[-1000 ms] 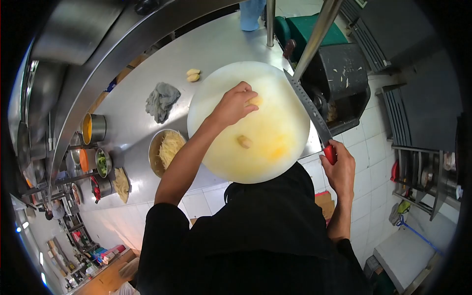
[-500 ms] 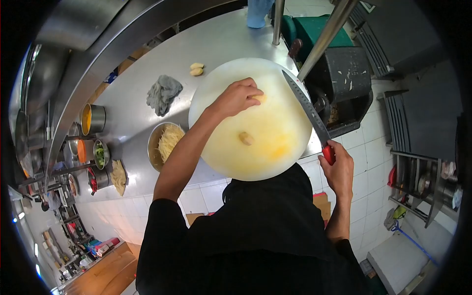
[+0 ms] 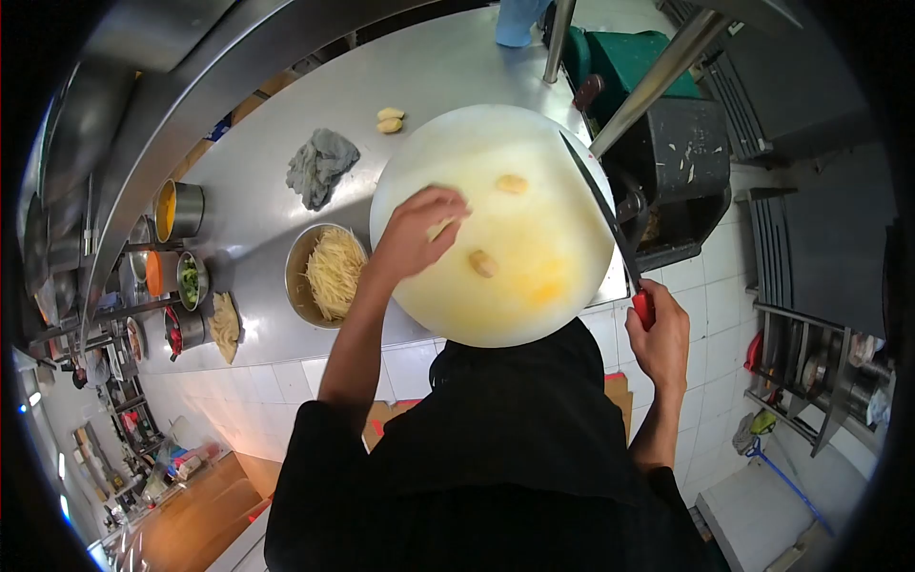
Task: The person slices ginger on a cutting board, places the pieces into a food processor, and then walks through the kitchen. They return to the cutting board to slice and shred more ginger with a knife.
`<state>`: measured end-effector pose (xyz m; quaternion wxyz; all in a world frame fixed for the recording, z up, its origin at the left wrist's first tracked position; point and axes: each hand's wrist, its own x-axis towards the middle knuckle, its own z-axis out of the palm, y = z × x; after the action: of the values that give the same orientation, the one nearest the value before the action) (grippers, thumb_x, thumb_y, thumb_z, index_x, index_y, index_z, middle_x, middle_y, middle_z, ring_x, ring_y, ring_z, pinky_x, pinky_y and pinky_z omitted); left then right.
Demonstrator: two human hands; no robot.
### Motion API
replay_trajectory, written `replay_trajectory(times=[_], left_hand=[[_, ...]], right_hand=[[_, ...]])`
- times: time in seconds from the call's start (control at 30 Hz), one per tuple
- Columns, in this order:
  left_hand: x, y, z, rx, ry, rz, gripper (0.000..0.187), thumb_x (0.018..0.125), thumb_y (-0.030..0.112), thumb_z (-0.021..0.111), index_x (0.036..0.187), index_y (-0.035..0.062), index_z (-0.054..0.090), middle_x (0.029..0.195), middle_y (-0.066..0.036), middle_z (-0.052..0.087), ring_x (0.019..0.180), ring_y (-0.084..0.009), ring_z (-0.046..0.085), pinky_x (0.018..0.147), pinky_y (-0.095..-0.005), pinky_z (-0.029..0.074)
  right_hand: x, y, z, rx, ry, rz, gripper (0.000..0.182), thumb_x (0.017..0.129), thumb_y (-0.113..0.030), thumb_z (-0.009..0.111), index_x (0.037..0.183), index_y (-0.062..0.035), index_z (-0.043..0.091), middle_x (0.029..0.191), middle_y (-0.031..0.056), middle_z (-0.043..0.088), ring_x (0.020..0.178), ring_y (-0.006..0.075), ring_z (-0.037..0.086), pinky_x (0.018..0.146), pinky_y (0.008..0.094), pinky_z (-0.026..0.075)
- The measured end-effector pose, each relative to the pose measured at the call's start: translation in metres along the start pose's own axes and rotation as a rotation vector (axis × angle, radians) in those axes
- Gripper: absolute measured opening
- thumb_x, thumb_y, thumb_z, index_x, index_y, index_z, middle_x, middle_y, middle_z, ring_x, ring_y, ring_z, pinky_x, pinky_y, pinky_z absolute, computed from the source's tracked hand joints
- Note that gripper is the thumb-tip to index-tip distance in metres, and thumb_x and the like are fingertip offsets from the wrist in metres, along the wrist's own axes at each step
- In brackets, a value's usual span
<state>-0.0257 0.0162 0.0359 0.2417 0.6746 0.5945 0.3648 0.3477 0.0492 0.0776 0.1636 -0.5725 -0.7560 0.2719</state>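
My right hand (image 3: 662,336) grips the red handle of a long kitchen knife (image 3: 602,210), its dark blade lying along the right edge of a round white cutting board (image 3: 410,172). Over the board's left part is my left hand (image 3: 419,234), slightly blurred, thumb and fingers apart with nothing seen between them. Just beyond its fingertips, a pale yellow peeled piece (image 3: 512,184) rests on the board. A browner root-like piece (image 3: 483,263) lies nearer to me. Yellow stains mark the surface around them.
Left of the board stand a metal bowl of pale shreds (image 3: 334,275), a grey cloth (image 3: 322,167) and two pale pieces (image 3: 390,120) on the steel counter. Further left are pots (image 3: 181,210) and a tan cloth (image 3: 225,327). A black bin (image 3: 681,157) and metal post (image 3: 658,81) stand right.
My left hand has let go of the pale yellow piece and drawn back left and toward me, fingers opening. The knife stays at the board's right edge, its blade turned more edge-on.
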Motion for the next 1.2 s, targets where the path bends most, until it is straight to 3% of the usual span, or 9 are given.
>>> replay_trajectory(times=[0.07, 0.27, 0.53, 0.7, 0.83, 0.97, 1.03, 1.1, 1.2], left_hand=[[-0.032, 0.015, 0.006, -0.01, 0.01, -0.024, 0.022, 0.084, -0.001, 0.069, 0.105, 0.0053, 0.072, 0.107, -0.01, 0.067, 0.097, -0.0271, 0.066, 0.083, -0.0351, 0.054], [-0.07, 0.019, 0.031, -0.034, 0.138, -0.083, 0.016, 0.084, 0.001, 0.071, 0.099, 0.005, 0.072, 0.101, -0.01, 0.067, 0.087, -0.0245, 0.067, 0.078, -0.0332, 0.055], [-0.053, 0.022, 0.018, -0.203, 0.458, -0.262, 0.014, 0.079, -0.003, 0.077, 0.086, -0.0003, 0.065, 0.093, -0.008, 0.066, 0.077, -0.0163, 0.066, 0.068, -0.0287, 0.054], [-0.049, 0.033, -0.014, -0.152, 0.425, -0.234, 0.013, 0.079, -0.003, 0.077, 0.084, -0.0011, 0.066, 0.083, -0.007, 0.067, 0.072, -0.0151, 0.065, 0.067, -0.0264, 0.053], [-0.058, 0.061, -0.031, -0.291, 0.198, -0.352, 0.01, 0.078, -0.004, 0.077, 0.081, 0.0006, 0.068, 0.082, -0.007, 0.069, 0.071, -0.0154, 0.067, 0.068, -0.0287, 0.054], [0.011, 0.134, -0.01, -0.261, 0.058, 0.191, 0.015, 0.076, 0.004, 0.084, 0.081, 0.0053, 0.07, 0.082, -0.004, 0.069, 0.074, -0.0176, 0.067, 0.067, -0.0302, 0.052], [0.061, 0.161, 0.009, -0.356, -0.018, 0.328, 0.009, 0.079, 0.007, 0.078, 0.083, 0.0046, 0.07, 0.082, -0.007, 0.068, 0.075, -0.0215, 0.068, 0.069, -0.0332, 0.053], [0.104, 0.172, 0.031, -0.444, -0.166, 0.419, 0.016, 0.083, 0.001, 0.068, 0.099, 0.0022, 0.07, 0.094, -0.011, 0.07, 0.082, -0.0283, 0.069, 0.073, -0.0387, 0.054], [0.132, 0.175, 0.048, -0.27, -0.165, 0.521, 0.025, 0.084, -0.005, 0.063, 0.107, 0.0031, 0.071, 0.102, -0.012, 0.072, 0.091, -0.0275, 0.071, 0.079, -0.0377, 0.056]], right_hand=[[0.002, -0.003, -0.004, 0.014, -0.078, -0.028, 0.035, 0.081, 0.0, 0.064, 0.116, 0.0028, 0.062, 0.095, 0.0261, 0.069, 0.086, 0.0422, 0.068, 0.077, 0.0442, 0.054], [0.023, -0.021, 0.0, 0.016, -0.243, -0.118, 0.034, 0.081, 0.001, 0.062, 0.114, 0.0054, 0.061, 0.089, 0.0272, 0.068, 0.08, 0.043, 0.068, 0.074, 0.0439, 0.054], [0.042, -0.02, 0.005, -0.006, -0.21, -0.222, 0.034, 0.081, 0.0, 0.063, 0.115, 0.0048, 0.062, 0.094, 0.0284, 0.068, 0.084, 0.044, 0.069, 0.077, 0.044, 0.055], [0.039, -0.012, -0.003, -0.016, -0.173, -0.171, 0.034, 0.081, -0.001, 0.063, 0.115, 0.0043, 0.062, 0.096, 0.0282, 0.069, 0.086, 0.0435, 0.069, 0.079, 0.0436, 0.055], [0.032, -0.006, -0.003, 0.011, -0.184, -0.132, 0.033, 0.081, -0.001, 0.064, 0.113, 0.0042, 0.063, 0.097, 0.0274, 0.069, 0.086, 0.0432, 0.069, 0.079, 0.0436, 0.055], [0.033, -0.002, 0.003, -0.007, -0.195, -0.163, 0.033, 0.08, -0.001, 0.065, 0.112, 0.0037, 0.063, 0.094, 0.0252, 0.069, 0.083, 0.043, 0.068, 0.077, 0.0441, 0.055], [0.037, -0.002, 0.003, -0.02, -0.236, -0.163, 0.033, 0.079, -0.001, 0.065, 0.112, 0.0031, 0.063, 0.094, 0.0245, 0.069, 0.084, 0.0427, 0.068, 0.077, 0.0445, 0.054], [0.04, -0.003, -0.001, -0.046, -0.26, -0.151, 0.034, 0.079, -0.001, 0.066, 0.113, 0.0025, 0.063, 0.094, 0.0239, 0.069, 0.084, 0.0425, 0.067, 0.077, 0.045, 0.054], [0.034, 0.005, 0.005, -0.02, -0.184, -0.252, 0.036, 0.079, -0.002, 0.067, 0.114, 0.0009, 0.063, 0.098, 0.0234, 0.068, 0.089, 0.0416, 0.066, 0.078, 0.0459, 0.053]])
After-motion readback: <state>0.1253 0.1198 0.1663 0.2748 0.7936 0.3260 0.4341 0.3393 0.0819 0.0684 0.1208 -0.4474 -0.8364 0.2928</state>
